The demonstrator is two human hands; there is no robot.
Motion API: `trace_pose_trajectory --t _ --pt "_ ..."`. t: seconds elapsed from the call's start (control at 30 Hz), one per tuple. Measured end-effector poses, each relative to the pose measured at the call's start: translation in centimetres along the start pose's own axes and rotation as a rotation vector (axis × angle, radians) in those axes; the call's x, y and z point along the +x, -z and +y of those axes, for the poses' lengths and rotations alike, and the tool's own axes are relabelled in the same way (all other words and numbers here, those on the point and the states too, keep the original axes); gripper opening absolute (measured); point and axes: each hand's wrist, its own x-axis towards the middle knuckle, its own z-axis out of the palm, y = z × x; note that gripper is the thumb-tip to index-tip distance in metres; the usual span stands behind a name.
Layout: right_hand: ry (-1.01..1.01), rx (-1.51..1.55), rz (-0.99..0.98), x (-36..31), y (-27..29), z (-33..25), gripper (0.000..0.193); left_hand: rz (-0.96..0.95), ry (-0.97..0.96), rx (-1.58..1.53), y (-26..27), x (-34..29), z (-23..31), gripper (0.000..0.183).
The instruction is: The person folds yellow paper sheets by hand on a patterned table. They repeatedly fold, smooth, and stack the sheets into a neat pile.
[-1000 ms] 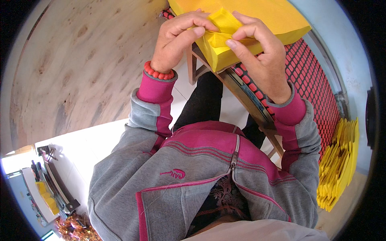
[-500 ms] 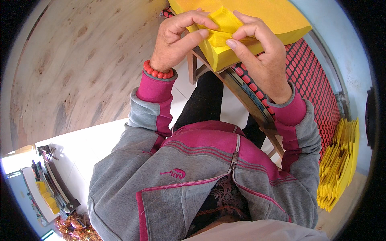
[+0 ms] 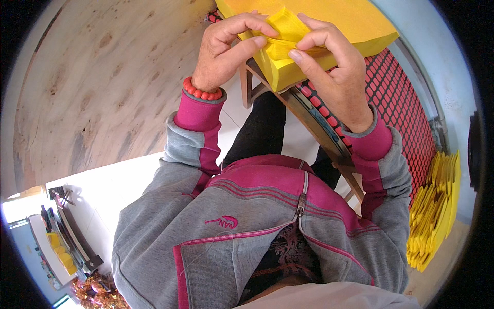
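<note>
Beside a red mesh rack, the left hand (image 3: 226,51) and right hand (image 3: 332,69) pinch a half-folded yellow paper sheet (image 3: 283,32) atop the thick unfolded stack (image 3: 355,26), finished folded pieces (image 3: 435,211) piled nearby.

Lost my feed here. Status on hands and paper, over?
Left hand and right hand both pinching a folded yellow sheet atop the yellow paper stack. Nothing blocking the hands.
</note>
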Motion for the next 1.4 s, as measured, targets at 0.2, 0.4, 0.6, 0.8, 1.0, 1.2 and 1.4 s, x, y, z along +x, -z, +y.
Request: trace_pose_trajectory --t 0.2,0.4,0.6,0.8,1.0,1.2,1.4 --pt "0.002 -0.005 0.002 0.02 0.13 -0.03 0.015 -0.002 -0.002 0.003 0.03 0.07 0.08 0.015" --pt "0.003 -0.007 -0.005 -0.01 0.12 -0.06 0.016 -0.004 0.083 0.0 -0.05 -0.2 0.44 0.02" --pt "0.008 -0.01 -0.004 -0.03 0.11 -0.01 0.016 0.0 0.097 -0.008 -0.11 -0.2 0.54 0.02" --pt "-0.016 0.01 0.016 0.09 -0.05 -0.14 0.017 0.015 0.023 -0.043 -0.19 -0.06 0.25 0.013" --pt "0.049 -0.046 -0.007 0.7 0.15 -0.32 0.015 0.054 0.055 -0.069 -0.4 -0.25 0.06 0.012" --pt "0.052 -0.143 -0.068 0.81 0.25 -0.54 0.011 0.058 0.049 -0.047 -0.4 -0.17 -0.03 0.011" --pt "0.041 -0.15 -0.069 0.8 -0.1 -0.46 0.01 0.053 0.033 -0.039 -0.27 -0.18 -0.11 0.011"
